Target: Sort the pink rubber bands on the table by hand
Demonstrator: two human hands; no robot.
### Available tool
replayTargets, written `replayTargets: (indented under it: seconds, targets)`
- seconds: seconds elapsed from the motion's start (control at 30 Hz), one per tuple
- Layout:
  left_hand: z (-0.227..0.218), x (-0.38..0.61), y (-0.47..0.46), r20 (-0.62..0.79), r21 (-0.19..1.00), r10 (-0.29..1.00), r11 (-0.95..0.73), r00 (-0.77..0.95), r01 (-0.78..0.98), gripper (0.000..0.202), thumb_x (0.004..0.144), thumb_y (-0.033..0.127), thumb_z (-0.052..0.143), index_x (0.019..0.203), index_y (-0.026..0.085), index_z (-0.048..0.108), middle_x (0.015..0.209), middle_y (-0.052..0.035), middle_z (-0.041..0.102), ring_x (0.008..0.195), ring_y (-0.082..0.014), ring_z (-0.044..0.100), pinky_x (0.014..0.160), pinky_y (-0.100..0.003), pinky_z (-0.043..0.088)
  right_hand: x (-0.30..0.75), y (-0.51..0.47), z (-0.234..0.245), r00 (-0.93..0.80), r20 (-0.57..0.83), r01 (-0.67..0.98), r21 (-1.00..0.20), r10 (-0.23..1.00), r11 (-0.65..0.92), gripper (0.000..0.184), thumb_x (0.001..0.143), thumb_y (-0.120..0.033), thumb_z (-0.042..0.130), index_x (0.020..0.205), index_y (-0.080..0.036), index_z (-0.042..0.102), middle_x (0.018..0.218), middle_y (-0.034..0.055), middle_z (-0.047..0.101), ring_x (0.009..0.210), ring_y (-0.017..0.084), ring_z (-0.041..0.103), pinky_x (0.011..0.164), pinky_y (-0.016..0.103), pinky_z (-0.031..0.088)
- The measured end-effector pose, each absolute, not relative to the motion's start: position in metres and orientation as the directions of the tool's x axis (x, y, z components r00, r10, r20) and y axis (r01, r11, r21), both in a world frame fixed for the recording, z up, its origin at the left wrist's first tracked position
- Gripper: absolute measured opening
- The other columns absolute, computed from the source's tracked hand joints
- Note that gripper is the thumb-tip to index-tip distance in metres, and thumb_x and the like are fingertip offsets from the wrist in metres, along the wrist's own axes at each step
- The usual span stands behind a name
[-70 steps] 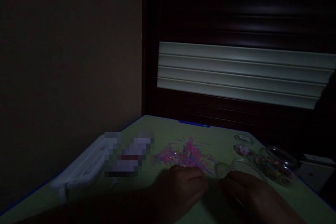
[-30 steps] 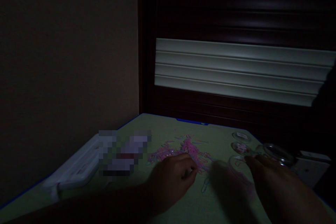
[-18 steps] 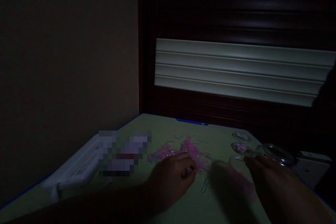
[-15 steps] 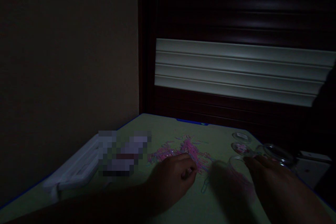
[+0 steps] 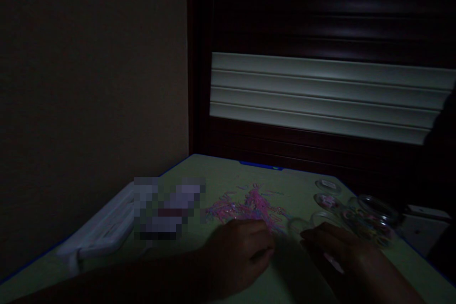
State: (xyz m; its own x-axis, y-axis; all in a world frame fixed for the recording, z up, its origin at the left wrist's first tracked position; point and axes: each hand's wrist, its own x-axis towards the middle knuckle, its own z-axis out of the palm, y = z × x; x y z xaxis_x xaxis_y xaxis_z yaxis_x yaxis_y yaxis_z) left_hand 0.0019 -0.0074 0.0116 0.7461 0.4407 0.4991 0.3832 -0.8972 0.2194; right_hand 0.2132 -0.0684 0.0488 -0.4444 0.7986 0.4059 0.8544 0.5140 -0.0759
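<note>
We judge pink pieces (image 5: 257,203) light, bendy, tangle-prone: pinch singly, mid-length. Left hand (image 5: 245,256) curled near them, right hand (image 5: 344,254) near clear container (image 5: 322,217); we cannot tell either grip.

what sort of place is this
Likely a dim corner of a room, perhaps at home: a blue-edged table with a heap of small pink pieces stands beside a plain wall, facing a pale slatted panel.
</note>
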Motion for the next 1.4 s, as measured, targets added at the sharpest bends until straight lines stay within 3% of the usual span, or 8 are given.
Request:
replayTargets:
  seconds: [0.2,0.4,0.63,0.83,1.0,1.1,1.23,1.4]
  targets:
    - [0.011,0.002,-0.009,0.469,0.124,0.382,-0.921,0.796,0.369,0.006,0.081,0.014,0.049,0.081,0.017,0.054,0.077,-0.0006,0.055,0.07,-0.0121,0.052,0.06,-0.022,0.038,0.205,-0.066,0.041,-0.535,0.457,0.804,0.016,0.711,0.595,0.026,0.073,-0.002,0.041,0.069,-0.023,0.057,0.063,-0.0006,0.058,0.053,0.012,0.056,0.05,0.02,0.039]
    - [0.013,0.003,-0.009,0.448,0.074,0.38,-0.918,0.809,0.39,0.005,0.081,0.015,0.05,0.078,0.016,0.053,0.074,0.0001,0.055,0.071,-0.0124,0.052,0.059,-0.023,0.037,0.204,-0.068,0.043,-0.54,0.414,0.821,0.065,0.733,0.567,0.023,0.073,-0.005,0.045,0.067,-0.023,0.057,0.063,-0.0022,0.059,0.05,0.011,0.056,0.043,0.019,0.034]
    - [0.013,0.003,-0.009,0.413,0.108,0.404,-0.912,0.816,0.397,0.006,0.08,0.021,0.054,0.077,0.017,0.055,0.075,0.0001,0.056,0.075,-0.0133,0.053,0.063,-0.023,0.038,0.206,-0.065,0.041,-0.525,0.394,0.838,0.081,0.755,0.54,0.025,0.071,-0.002,0.045,0.066,-0.022,0.058,0.062,-0.0018,0.061,0.05,0.011,0.057,0.045,0.018,0.036]
    - [0.009,0.003,-0.007,0.389,0.154,0.452,-0.891,0.803,0.427,0.009,0.078,0.026,0.059,0.081,0.017,0.058,0.079,0.0005,0.055,0.076,-0.0137,0.053,0.065,-0.023,0.038,0.207,-0.059,0.033,-0.539,0.287,0.838,0.085,0.792,0.54,0.032,0.062,0.004,0.044,0.072,-0.021,0.06,0.068,-0.0006,0.061,0.055,0.012,0.059,0.047,0.018,0.038]
    - [0.008,0.004,-0.007,0.379,0.19,0.488,-0.873,0.787,0.45,0.011,0.078,0.026,0.06,0.083,0.017,0.058,0.08,0.0007,0.054,0.076,-0.0134,0.052,0.065,-0.022,0.039,0.203,-0.058,0.034,-0.505,0.291,0.855,0.04,0.813,0.517,0.028,0.065,0.003,0.047,0.072,-0.021,0.06,0.07,0.0,0.061,0.061,0.012,0.06,0.055,0.019,0.04]
    - [0.009,0.004,-0.008,0.361,0.222,0.516,-0.857,0.777,0.465,0.012,0.08,0.028,0.059,0.082,0.016,0.058,0.081,0.0003,0.053,0.076,-0.0131,0.052,0.067,-0.022,0.04,0.201,-0.058,0.034,-0.491,0.324,0.864,0.067,0.809,0.498,0.024,0.066,0.001,0.049,0.07,-0.02,0.06,0.068,-0.0003,0.06,0.056,0.012,0.058,0.05,0.02,0.036]
    - [0.01,0.005,-0.007,0.347,0.24,0.521,-0.853,0.78,0.463,0.011,0.081,0.026,0.058,0.078,0.015,0.056,0.082,0.0,0.051,0.076,-0.0124,0.051,0.068,-0.021,0.04,0.199,-0.057,0.038,-0.486,0.327,0.867,0.059,0.811,0.495,0.022,0.067,0.0,0.049,0.068,-0.019,0.059,0.067,0.0002,0.06,0.055,0.012,0.057,0.047,0.02,0.033]
    - [0.006,0.005,-0.003,0.339,0.264,0.522,-0.851,0.782,0.454,0.011,0.083,0.019,0.054,0.073,0.016,0.056,0.081,0.0005,0.051,0.075,-0.0114,0.051,0.066,-0.02,0.04,0.199,-0.057,0.039,-0.474,0.279,0.867,-0.015,0.835,0.498,0.022,0.065,0.002,0.052,0.07,-0.019,0.059,0.069,0.0015,0.06,0.063,0.014,0.058,0.056,0.021,0.039]
